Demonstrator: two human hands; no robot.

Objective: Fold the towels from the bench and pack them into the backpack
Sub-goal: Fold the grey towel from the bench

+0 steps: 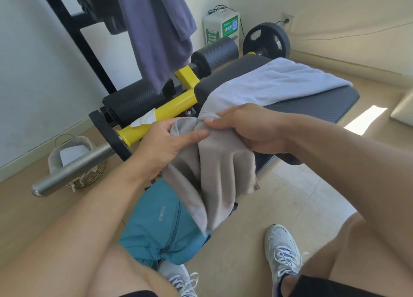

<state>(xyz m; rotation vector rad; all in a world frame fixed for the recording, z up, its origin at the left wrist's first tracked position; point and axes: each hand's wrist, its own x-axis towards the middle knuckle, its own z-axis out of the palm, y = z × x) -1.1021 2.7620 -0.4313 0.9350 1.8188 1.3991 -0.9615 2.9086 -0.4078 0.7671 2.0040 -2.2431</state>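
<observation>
**Grey towel held up over the backpack**

Basket (76, 162) of woven straw with a cloth liner stands on the floor at far left, by the wall. A steel bar (73, 170) juts out over it from the bench's yellow frame (156, 115), and a white rag (145, 118) lies on that frame. Dark clothes (154, 28) hang from a black rack above.

The left hand (166, 145) grips the top hem of the grey towel (214, 174), its thumb laid flat across the cloth and its fingers curled behind. The towel hangs in loose folds from both hands, off the near end of the bench (312, 104), its lower edge just above the backpack (156, 225). The teal backpack sits on the floor between the person's knees, against the bench's near end, its front zip closed.

The right hand (243, 127) pinches the same hem just beside the left, thumb on top, fingers curled under the cloth.

A light blue towel (279, 82) lies spread across the bench's far half, one side hanging over the far edge. Beyond the bench's far end are a weight plate (267, 40) and a white-and-green box (221, 28) by the wall. Two white shoes (282, 252) rest on the floor at lower right.
</observation>
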